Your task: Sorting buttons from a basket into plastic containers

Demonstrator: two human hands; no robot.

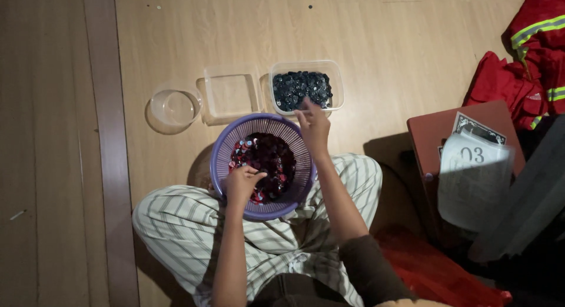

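Note:
A purple slotted basket (226, 143) rests on my crossed legs, holding a heap of small dark, red and pale buttons (272, 155). My left hand (242, 181) reaches into the basket with fingers pinched among the buttons; whether it holds one is unclear. My right hand (313, 125) stretches past the basket's far rim to a clear rectangular tub (336, 83) full of dark buttons (301, 88), fingertips at the tub's near edge. What those fingers hold is hidden.
An empty clear rectangular tub (231, 94) and an empty clear round bowl (175, 107) sit in a row left of the filled tub on the wooden floor. At the right are a reddish board (435, 130) with papers, red clothing (532, 60) and a red bag.

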